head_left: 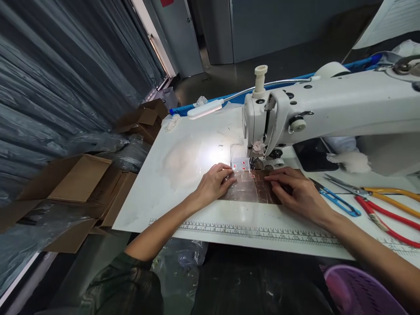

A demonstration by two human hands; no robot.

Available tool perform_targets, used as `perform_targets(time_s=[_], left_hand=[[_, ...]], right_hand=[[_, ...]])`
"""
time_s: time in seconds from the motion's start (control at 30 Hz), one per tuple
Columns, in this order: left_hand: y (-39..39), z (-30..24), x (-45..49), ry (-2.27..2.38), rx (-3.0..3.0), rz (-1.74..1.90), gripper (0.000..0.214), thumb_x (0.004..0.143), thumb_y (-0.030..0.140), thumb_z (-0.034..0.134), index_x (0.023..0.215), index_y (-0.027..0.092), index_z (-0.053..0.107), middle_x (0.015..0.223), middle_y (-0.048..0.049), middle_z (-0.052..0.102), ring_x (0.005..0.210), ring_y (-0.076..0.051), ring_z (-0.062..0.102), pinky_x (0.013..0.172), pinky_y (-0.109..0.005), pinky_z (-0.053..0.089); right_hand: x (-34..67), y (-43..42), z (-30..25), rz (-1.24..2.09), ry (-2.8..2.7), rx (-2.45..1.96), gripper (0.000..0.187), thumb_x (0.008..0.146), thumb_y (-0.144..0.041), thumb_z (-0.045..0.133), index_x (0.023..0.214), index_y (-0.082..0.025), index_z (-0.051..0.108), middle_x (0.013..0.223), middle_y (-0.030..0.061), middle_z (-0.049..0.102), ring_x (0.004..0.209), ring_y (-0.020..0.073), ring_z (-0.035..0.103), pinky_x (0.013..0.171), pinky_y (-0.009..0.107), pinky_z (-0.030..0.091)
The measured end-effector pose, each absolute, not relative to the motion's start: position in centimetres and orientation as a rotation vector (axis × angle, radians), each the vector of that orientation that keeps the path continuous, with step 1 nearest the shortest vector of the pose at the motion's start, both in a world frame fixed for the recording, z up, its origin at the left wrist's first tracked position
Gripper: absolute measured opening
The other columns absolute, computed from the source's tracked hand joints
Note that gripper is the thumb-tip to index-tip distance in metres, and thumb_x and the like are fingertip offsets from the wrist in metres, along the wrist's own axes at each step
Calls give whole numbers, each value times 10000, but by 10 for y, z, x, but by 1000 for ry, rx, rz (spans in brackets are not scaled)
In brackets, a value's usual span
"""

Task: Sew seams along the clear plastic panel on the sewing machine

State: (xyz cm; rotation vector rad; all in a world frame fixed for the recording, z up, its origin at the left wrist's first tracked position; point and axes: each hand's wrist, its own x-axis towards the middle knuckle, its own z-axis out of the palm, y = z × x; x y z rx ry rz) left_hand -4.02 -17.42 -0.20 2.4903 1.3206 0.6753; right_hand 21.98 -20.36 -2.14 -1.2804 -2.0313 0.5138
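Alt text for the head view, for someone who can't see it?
A person's left hand and right hand touch thin brown and clear material at a white sewing machine, on a white table with a ruler marked along its near edge. Blue snips, orange-handled scissors and a red-handled tool lie to the right; open cardboard boxes stand at left.

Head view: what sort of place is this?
Probably a sewing workshop: a sewing machine stands on a white worktable with a ruler scale along its near edge, and an open cardboard box sits beside it.
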Motion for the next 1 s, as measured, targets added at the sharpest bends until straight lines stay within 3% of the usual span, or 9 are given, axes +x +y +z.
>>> perform_targets(time_s=[0.2,0.33,0.43,0.5,0.57,0.63,0.7,0.8,1.0], left_hand=[[-181,2,-31,1170,2478,796,170,904,270,570,898,151,691,1012,-90,679,890,-181,651,746,-349,573],[-208,22,-14,832,2201,732,134,899,248,572,879,148,658,909,-69,708,834,-151,679,727,-305,596],[-221,38,-11,777,1827,610,149,909,273,568,938,131,604,830,-62,704,711,-136,694,599,-243,599],[-220,45,-17,842,1616,649,174,905,288,575,986,134,569,830,-57,693,694,-143,701,522,-213,589],[-213,47,-30,952,1516,733,224,887,302,600,1035,141,550,812,-43,676,689,-155,702,462,-200,572],[-204,44,-46,1081,1517,781,294,872,321,616,1091,142,535,769,-25,656,660,-158,689,430,-203,557],[-196,37,-61,1215,1595,790,344,877,348,602,1145,147,521,743,-17,646,640,-154,671,425,-207,545],[-189,24,-78,1431,1917,740,335,898,351,564,1177,169,526,783,-23,653,658,-146,650,481,-215,535],[-169,20,-78,1596,2758,569,302,901,248,547,1192,169,555,1193,-141,595,959,-247,601,733,-379,524]], right_hand=[[217,-200,-13,617,-2034,-1237,274,884,-258,482,1046,-214,699,1058,87,687,963,230,656,874,397,527],[206,-198,4,917,-2007,-1117,422,914,-396,497,1290,-225,584,1276,96,616,1188,263,559,996,443,455],[195,-199,16,1232,-1945,-919,464,939,-473,440,1329,-246,546,1346,76,572,1273,258,486,1048,459,397],[190,-199,19,1472,-1934,-771,446,949,-471,423,1316,-253,555,1201,67,657,1147,227,578,957,409,471],[188,-198,17,1694,-1965,-705,445,930,-443,484,1326,-245,536,949,36,699,874,174,651,734,306,534],[189,-194,11,1761,-2008,-794,468,892,-408,559,1321,-225,531,768,-6,651,647,125,595,540,228,472],[192,-188,5,1635,-2053,-964,457,856,-382,603,1276,-204,566,705,-20,610,569,109,535,477,213,410],[195,-179,-1,1299,-2107,-1217,406,840,-315,584,1225,-188,605,710,3,625,575,126,542,505,242,423],[200,-172,-13,531,-2147,-1608,400,853,-407,522,1196,-239,640,727,33,662,607,184,593,544,293,418]])
